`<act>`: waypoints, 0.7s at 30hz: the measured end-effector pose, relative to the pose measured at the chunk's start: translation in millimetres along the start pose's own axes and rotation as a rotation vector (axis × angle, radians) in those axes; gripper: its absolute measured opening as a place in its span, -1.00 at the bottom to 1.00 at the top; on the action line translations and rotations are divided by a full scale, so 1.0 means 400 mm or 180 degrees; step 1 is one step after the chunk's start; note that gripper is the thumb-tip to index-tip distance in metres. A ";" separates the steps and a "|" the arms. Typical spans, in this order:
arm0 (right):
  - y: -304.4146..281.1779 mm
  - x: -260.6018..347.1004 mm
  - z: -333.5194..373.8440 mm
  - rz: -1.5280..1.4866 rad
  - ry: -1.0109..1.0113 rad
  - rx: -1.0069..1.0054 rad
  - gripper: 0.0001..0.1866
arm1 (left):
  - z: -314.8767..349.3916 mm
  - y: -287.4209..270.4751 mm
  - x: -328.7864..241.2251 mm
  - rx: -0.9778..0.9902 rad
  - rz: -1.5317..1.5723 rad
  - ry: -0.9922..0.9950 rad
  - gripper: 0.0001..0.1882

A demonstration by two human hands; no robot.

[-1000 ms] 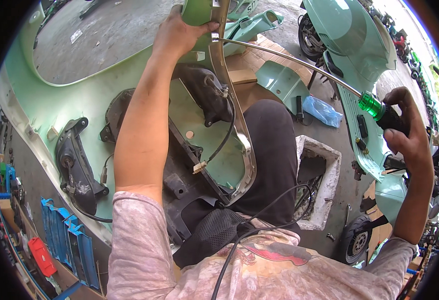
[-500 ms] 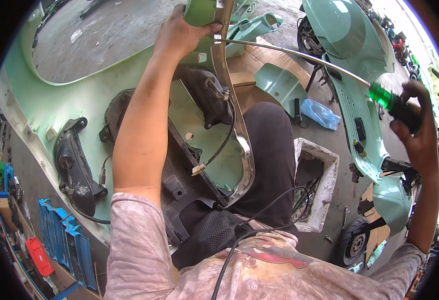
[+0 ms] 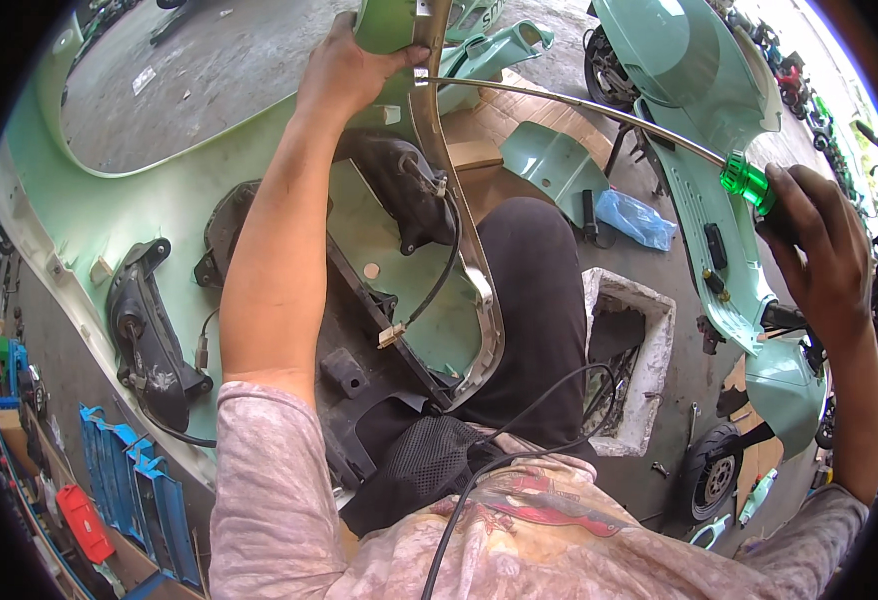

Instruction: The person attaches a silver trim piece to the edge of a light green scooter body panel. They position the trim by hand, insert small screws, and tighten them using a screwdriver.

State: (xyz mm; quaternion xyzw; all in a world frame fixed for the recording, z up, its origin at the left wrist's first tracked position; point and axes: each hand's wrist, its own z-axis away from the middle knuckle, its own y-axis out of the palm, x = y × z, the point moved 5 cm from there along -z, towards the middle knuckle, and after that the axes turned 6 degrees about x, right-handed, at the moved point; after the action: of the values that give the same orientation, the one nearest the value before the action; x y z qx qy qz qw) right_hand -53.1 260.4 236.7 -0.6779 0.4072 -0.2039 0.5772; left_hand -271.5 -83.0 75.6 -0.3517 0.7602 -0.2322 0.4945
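Observation:
A large pale green scooter body panel point(image 3: 189, 185) lies across my lap with its inner side up. At its top edge, my left hand point(image 3: 344, 75) is closed on the rim, thumb pressed near the narrow strip. My right hand point(image 3: 824, 235), out to the right, is wrapped round the handle of a long screwdriver point(image 3: 747, 182) with a clear green collar. The shaft reaches left, and its tip meets the panel's edge strip just below my left thumb. Black lamp units point(image 3: 409, 190) with cables and a light connector point(image 3: 391, 335) sit on the panel's inner side.
To the right stands a pale green scooter body point(image 3: 704, 80). A white foam box point(image 3: 649, 380), a blue plastic bag point(image 3: 637, 218), a loose green cover point(image 3: 559, 165) and a wheel point(image 3: 711, 470) are on the floor. Blue racks point(image 3: 144, 490) and a red case point(image 3: 86, 522) sit lower left.
My right hand's fingers have closed further round the screwdriver handle, which has shifted slightly left and up. The panel and my left hand have moved a little left.

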 end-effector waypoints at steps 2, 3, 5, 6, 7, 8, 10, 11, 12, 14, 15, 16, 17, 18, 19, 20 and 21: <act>-0.003 0.009 -0.005 0.1304 -0.0878 -0.0060 -0.49 | 0.004 0.000 -0.010 -0.0040 0.0173 -0.0126 -0.14; 0.004 -0.052 -0.021 -0.0190 0.0427 0.0603 -0.51 | 0.009 -0.004 -0.028 -0.0092 0.0223 -0.0202 -0.12; 0.051 -0.092 0.013 -0.3212 0.3017 0.1808 -0.48 | 0.013 -0.008 -0.035 -0.0120 0.0130 -0.0100 -0.09; 0.059 -0.091 0.014 -0.3001 0.3288 0.1723 -0.35 | 0.010 -0.009 -0.026 -0.0096 -0.0016 0.0075 -0.08; 0.056 -0.089 -0.002 -0.2774 0.2906 0.1724 -0.35 | 0.009 -0.010 -0.019 -0.0072 -0.0166 0.0248 -0.06; 0.051 -0.090 -0.015 -0.2524 0.2557 0.1730 -0.35 | 0.012 -0.012 -0.022 -0.0022 -0.0010 0.0096 -0.06; 0.032 -0.064 -0.029 -0.1554 0.1389 0.1479 -0.40 | 0.017 -0.020 -0.023 0.0079 0.0293 -0.0216 -0.05; 0.013 -0.035 -0.027 -0.0477 0.0633 0.1049 -0.41 | 0.015 -0.024 -0.033 0.0117 0.0369 -0.0117 -0.05; -0.007 -0.007 -0.020 0.0534 0.0116 0.0449 -0.38 | 0.011 -0.027 -0.043 0.0157 0.0447 -0.0018 -0.05; 0.006 -0.029 -0.012 0.0932 -0.0317 0.0386 -0.37 | 0.010 -0.019 -0.046 0.0091 0.0436 -0.0063 -0.07; 0.031 -0.056 -0.003 0.0282 0.0011 0.0517 -0.38 | 0.012 -0.012 -0.041 -0.0014 0.0349 -0.0206 -0.08; 0.038 -0.070 0.007 -0.0382 0.0491 0.1009 -0.43 | 0.015 -0.002 -0.037 -0.0117 0.0265 -0.0345 -0.09; 0.047 -0.085 0.010 -0.1037 0.1057 0.1418 -0.47 | 0.010 0.012 -0.018 -0.0125 0.0102 -0.0201 -0.11; 0.054 -0.098 0.014 -0.1534 0.1641 0.1727 -0.49 | 0.003 0.016 0.012 -0.0139 -0.0087 -0.0044 -0.12; 0.041 -0.084 -0.006 -0.1750 0.1843 0.1772 -0.51 | -0.007 0.019 0.039 -0.0156 -0.0279 0.0112 -0.13; 0.038 -0.071 -0.029 -0.1964 0.2057 0.1840 -0.54 | -0.008 0.018 0.044 -0.0102 -0.0199 0.0034 -0.13; 0.036 -0.062 -0.043 -0.2164 0.2286 0.1918 -0.56 | -0.006 0.018 0.041 -0.0040 -0.0099 -0.0045 -0.13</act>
State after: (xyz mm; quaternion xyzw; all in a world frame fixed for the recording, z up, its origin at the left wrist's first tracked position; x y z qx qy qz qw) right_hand -84.8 269.1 232.1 -0.4646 0.2608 -0.7021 0.4724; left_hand -280.3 -90.7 62.0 -0.3682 0.7525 -0.2325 0.4940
